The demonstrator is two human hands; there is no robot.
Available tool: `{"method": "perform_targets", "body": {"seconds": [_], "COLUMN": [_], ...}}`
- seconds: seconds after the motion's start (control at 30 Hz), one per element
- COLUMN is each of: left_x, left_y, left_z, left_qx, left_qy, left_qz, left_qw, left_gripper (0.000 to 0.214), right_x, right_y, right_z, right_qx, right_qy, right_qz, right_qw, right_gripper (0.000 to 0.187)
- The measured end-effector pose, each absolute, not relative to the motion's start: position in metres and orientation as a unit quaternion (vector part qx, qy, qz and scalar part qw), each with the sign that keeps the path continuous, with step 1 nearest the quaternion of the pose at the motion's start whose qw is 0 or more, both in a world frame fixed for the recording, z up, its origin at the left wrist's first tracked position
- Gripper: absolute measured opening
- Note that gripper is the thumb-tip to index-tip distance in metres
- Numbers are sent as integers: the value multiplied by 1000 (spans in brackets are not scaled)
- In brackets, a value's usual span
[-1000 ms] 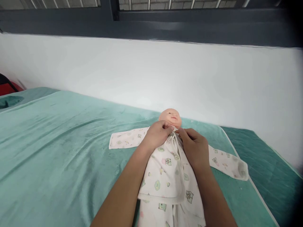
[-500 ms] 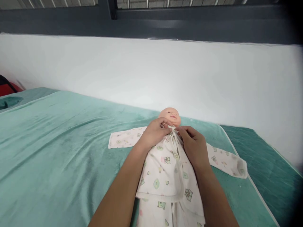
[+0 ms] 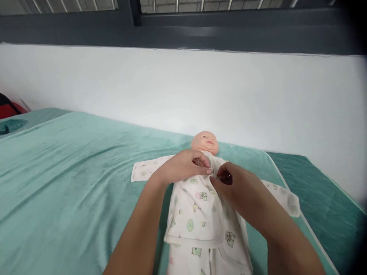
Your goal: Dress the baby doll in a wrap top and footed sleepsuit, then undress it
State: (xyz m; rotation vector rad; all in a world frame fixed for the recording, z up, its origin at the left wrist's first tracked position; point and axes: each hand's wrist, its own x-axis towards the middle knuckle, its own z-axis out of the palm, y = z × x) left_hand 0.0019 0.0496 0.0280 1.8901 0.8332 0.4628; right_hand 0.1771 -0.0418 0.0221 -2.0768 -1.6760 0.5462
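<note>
A baby doll (image 3: pixel 205 142) lies on its back, dressed in a white baby top (image 3: pixel 193 214) printed with small green and pink pictures. Its sleeves spread out to both sides. My left hand (image 3: pixel 190 166) is at the chest, thumb and fingers pinched on the top's front edge just below the neck. Facing it, my right hand (image 3: pixel 232 182) pinches the front opening slightly lower. Whatever small part of the cloth lies between the fingertips is mostly hidden. Matching printed trousers (image 3: pixel 186 259) show under the top's hem.
A pale green blanket (image 3: pixel 80 172) with soft folds lies under the doll, with darker green cloth (image 3: pixel 323 191) at the right. Behind the doll rises a white wall (image 3: pixel 172 84) below a dark window frame (image 3: pixel 215 32). Something red and black (image 3: pixel 10 107) stands at the far left.
Both hands have moved from the doll's neckline down to the chest opening. My right forearm has swung out to the right, covering more of that sleeve. The neck is now uncovered.
</note>
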Motion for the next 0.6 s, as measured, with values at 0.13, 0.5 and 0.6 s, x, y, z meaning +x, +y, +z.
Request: {"method": "perform_targets", "body": {"seconds": [0.13, 0.5, 0.6], "left_x": [4, 8, 11], "left_y": [49, 45, 39], "left_z": [28, 27, 25], "left_qx": [792, 773, 764], "left_qy": [327, 304, 306], "left_qz": [187, 234, 249], "left_qw": [480, 506, 510], "left_gripper": [18, 15, 14], "right_x": [175, 197, 199], "right_y": [-41, -35, -32], "right_z": [21, 18, 14], "right_qx": [-752, -692, -636], "right_qy": [-605, -569, -535], "right_qz": [187, 349, 418], "right_qw": [182, 276, 367], "right_gripper": [23, 35, 33]}}
